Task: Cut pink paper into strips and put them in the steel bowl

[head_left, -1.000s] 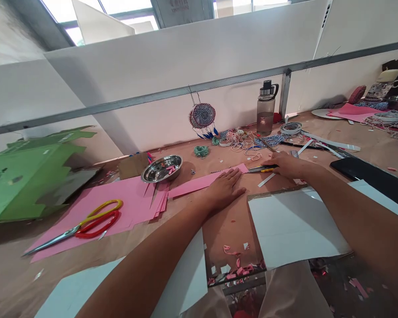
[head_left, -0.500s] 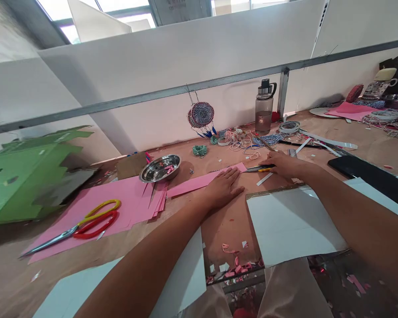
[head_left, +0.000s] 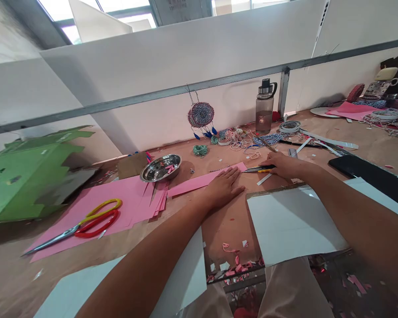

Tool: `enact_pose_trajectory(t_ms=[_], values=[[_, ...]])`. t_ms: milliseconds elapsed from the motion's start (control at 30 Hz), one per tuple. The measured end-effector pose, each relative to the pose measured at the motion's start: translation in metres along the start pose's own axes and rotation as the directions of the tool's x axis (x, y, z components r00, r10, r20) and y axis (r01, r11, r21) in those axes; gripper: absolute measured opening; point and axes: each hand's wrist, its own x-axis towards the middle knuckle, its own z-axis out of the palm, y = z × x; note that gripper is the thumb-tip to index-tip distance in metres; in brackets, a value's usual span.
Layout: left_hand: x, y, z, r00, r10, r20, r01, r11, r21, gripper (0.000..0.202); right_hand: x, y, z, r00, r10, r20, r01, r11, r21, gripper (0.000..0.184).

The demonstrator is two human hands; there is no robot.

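My left hand (head_left: 223,187) lies flat, fingers stretched out, on a long pink paper strip (head_left: 194,183), holding it against the table. My right hand (head_left: 283,165) is closed around small scissors (head_left: 263,169) with black and yellow handles. Their blades point left and meet the strip's right end, just beyond my left fingertips. Rising from behind my right fingers is a thin brown stick (head_left: 264,141); whether they grip it is unclear. Large scissors (head_left: 96,218) with red and yellow handles rest on a stack of pink paper (head_left: 126,198) to the left.
Beyond the strip stand a steel bowl (head_left: 161,168) with pink scraps and a water bottle (head_left: 264,108). Tangled cords (head_left: 239,139) and a tape roll (head_left: 289,126) lie behind my right hand. A green box (head_left: 36,176) is at left, white boards (head_left: 295,225) in front, a black phone (head_left: 368,174) at right.
Both hands stay almost where they were, on the strip and the small scissors. The view has shifted very slightly.
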Motion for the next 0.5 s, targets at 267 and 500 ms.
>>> enact_pose_trajectory(t_ms=[267, 500], values=[[0.0, 0.0, 0.001, 1.0, 0.002, -0.018, -0.002, 1.0, 0.009, 0.073, -0.009, -0.007, -0.014, 0.999, 0.003, 0.035, -0.004, 0.999, 0.051, 0.035], [-0.001, 0.0, 0.001, 1.0, -0.003, -0.024, 0.003, 1.0, 0.007, 0.074, -0.007, -0.004, -0.011, 0.999, -0.039, 0.007, 0.039, 0.999, 0.022, 0.038]])
